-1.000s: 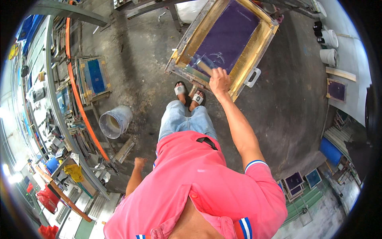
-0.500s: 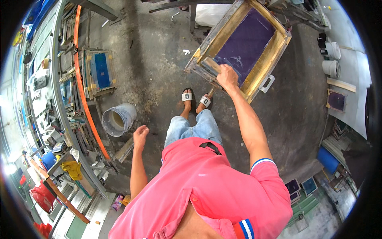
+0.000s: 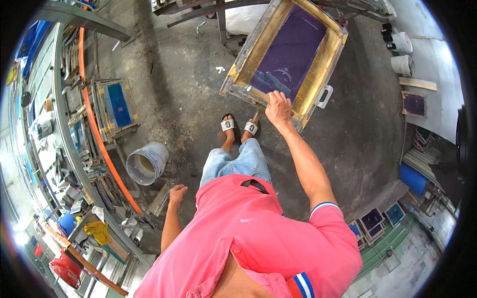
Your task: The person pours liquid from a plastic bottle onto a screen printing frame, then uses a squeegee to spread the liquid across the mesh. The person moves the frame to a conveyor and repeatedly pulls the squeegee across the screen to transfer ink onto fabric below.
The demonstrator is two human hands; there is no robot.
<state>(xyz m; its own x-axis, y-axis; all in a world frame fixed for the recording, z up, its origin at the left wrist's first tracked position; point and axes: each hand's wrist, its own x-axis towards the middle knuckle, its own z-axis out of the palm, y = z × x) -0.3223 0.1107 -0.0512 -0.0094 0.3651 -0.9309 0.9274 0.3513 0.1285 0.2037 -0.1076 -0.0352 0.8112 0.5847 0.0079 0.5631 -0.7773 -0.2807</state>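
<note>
A wooden screen frame [image 3: 337,52] with dark purple mesh [image 3: 298,39], pale markings and a white side handle [image 3: 323,96] is held up or propped in front of me. My right hand [image 3: 278,109] is closed at its near edge; whatever it grips is mostly hidden, beside a blurred grey-blue streak on the mesh. My left hand [image 3: 177,193] hangs beside my left hip, empty, fingers loosely bent and open. Below the screen are my sandalled feet [image 3: 238,124] on the stained concrete floor.
A grey-white bucket [image 3: 146,161] stands left of my legs. Further left are racks with an orange rail [image 3: 92,109], a blue-mesh screen [image 3: 119,104] and shelved clutter. White pails [image 3: 401,64], a small purple screen [image 3: 413,104] and a blue drum [image 3: 412,180] line the right side.
The tan-handled tool seen in my right hand earlier is now mostly hidden as that hand sits lower on the screen. My left hand rose beside my hip, then dropped slightly.
</note>
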